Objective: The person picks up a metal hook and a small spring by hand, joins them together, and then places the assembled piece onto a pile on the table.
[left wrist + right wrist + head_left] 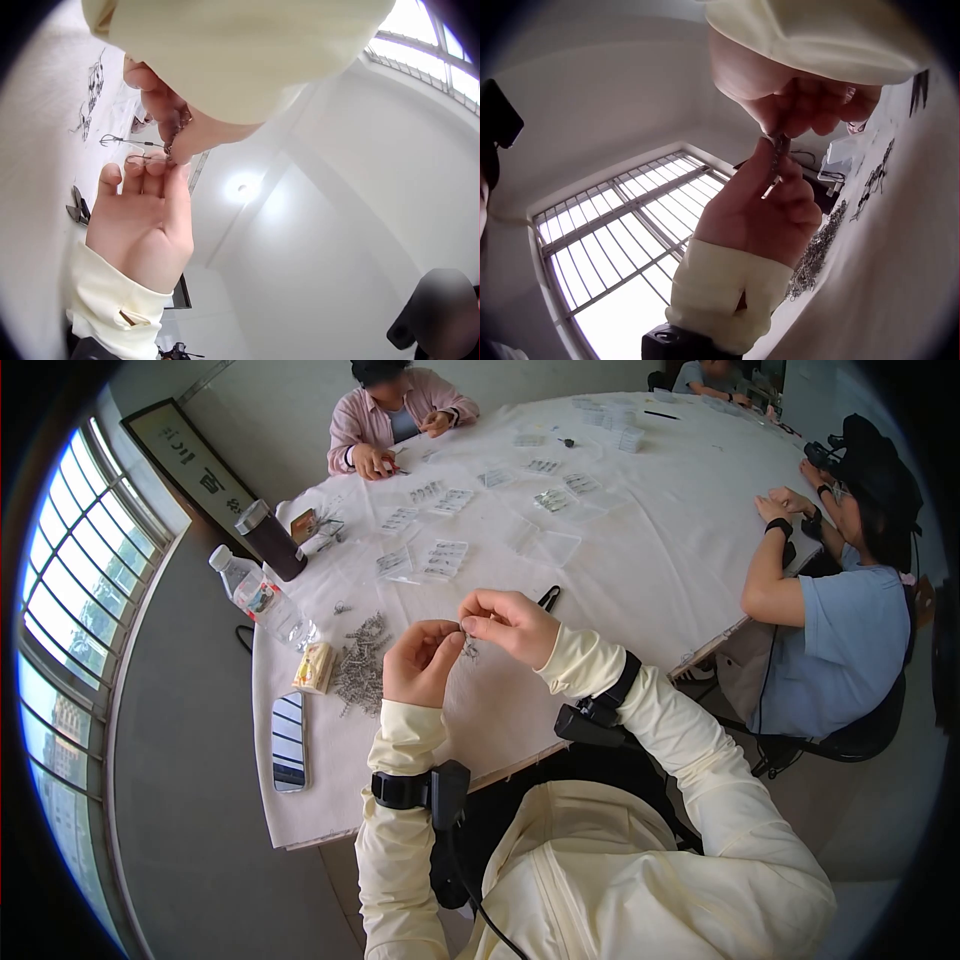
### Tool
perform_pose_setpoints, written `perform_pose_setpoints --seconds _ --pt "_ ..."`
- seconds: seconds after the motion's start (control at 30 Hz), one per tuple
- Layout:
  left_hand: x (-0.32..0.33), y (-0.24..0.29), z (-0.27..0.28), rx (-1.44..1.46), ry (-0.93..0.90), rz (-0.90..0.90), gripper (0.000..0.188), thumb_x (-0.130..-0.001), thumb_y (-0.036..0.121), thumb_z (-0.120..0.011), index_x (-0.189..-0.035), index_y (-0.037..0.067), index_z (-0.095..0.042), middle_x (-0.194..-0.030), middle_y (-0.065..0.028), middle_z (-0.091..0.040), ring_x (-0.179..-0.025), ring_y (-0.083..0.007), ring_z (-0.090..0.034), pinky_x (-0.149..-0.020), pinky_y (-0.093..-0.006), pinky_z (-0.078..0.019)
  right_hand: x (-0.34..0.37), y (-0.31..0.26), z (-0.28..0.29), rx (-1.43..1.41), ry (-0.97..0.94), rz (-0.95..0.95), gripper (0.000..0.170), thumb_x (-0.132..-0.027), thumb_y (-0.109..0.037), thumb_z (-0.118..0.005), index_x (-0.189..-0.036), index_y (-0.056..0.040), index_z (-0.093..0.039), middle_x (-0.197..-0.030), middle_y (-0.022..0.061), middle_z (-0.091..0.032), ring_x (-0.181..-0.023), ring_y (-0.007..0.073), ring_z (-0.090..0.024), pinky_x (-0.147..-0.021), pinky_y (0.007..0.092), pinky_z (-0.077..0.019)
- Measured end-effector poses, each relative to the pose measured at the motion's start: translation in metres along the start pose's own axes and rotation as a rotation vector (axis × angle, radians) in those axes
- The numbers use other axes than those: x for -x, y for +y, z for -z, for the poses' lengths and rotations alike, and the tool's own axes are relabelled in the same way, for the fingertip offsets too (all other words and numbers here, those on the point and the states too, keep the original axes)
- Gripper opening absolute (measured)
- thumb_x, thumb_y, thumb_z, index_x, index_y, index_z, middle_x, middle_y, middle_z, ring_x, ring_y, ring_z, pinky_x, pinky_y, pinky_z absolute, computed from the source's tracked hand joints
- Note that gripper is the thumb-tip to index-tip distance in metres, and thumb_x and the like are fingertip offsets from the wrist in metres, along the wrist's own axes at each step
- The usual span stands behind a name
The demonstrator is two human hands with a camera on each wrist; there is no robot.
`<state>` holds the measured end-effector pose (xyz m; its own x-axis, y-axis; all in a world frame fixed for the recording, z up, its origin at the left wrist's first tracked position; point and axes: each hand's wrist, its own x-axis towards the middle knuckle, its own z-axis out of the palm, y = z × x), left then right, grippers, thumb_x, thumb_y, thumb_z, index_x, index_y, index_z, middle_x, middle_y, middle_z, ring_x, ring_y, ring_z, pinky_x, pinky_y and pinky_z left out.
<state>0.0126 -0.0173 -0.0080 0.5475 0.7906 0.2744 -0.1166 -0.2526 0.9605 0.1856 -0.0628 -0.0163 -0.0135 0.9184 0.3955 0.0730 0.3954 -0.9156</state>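
Observation:
My left hand and right hand meet above the white tablecloth, fingertips together. Between thumb and fingers, both pinch a small fishing rig with a coiled metal part, largely covered by fingertips. Thin barbed fishing hooks on dark stems stick out from the fingers in the left wrist view. Beside my left hand spreads a pile of small metal coils. On the cloth beneath lie more dark hooked rigs. Black-handled pliers rest just beyond my right hand.
Left of the pile stand a water bottle, a dark thermos and a small yellow pack; a phone lies nearer. Clear plastic packets cover the table beyond. Other people sit around it, one in blue at right.

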Motion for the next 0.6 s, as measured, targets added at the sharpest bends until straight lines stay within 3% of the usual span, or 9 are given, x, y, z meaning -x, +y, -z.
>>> perform_pose_setpoints --seconds 0.2,0.27,0.6 --pt "-0.002 -0.007 0.005 -0.05 -0.046 -0.001 0.013 -0.09 0.007 -0.063 -0.1 -0.002 -0.061 -0.09 -0.0016 -0.063 -0.082 -0.0059 -0.057 -0.074 -0.0192 -0.0453 0.002 -0.006 0.0 0.179 -0.009 -0.001 0.018 -0.091 -0.019 -0.057 -0.092 -0.0017 -0.059 -0.077 -0.0017 -0.055 -0.072 0.0061 -0.049 -0.067 0.0227 -0.0405" --pt "-0.002 -0.008 0.007 -0.043 -0.061 -0.018 0.012 -0.09 0.006 -0.063 -0.099 -0.002 -0.061 -0.089 -0.0015 -0.063 -0.082 -0.006 -0.057 -0.074 -0.0192 -0.0453 0.002 -0.007 0.0 0.227 0.016 0.076 0.014 -0.09 -0.018 -0.059 -0.091 -0.0033 -0.06 -0.074 -0.0007 -0.06 -0.067 0.0076 -0.052 -0.062 0.0251 -0.0403" --pt "-0.001 0.005 0.005 0.03 0.072 -0.034 0.005 -0.089 0.005 -0.063 -0.089 0.0 -0.06 -0.074 0.0043 -0.053 -0.067 -0.0025 -0.046 -0.06 -0.0178 -0.0369 0.005 -0.013 0.001 0.123 0.039 -0.033 0.013 -0.086 -0.016 -0.063 -0.092 -0.0043 -0.063 -0.079 -0.0006 -0.063 -0.07 0.0079 -0.054 -0.065 0.0241 -0.0425"
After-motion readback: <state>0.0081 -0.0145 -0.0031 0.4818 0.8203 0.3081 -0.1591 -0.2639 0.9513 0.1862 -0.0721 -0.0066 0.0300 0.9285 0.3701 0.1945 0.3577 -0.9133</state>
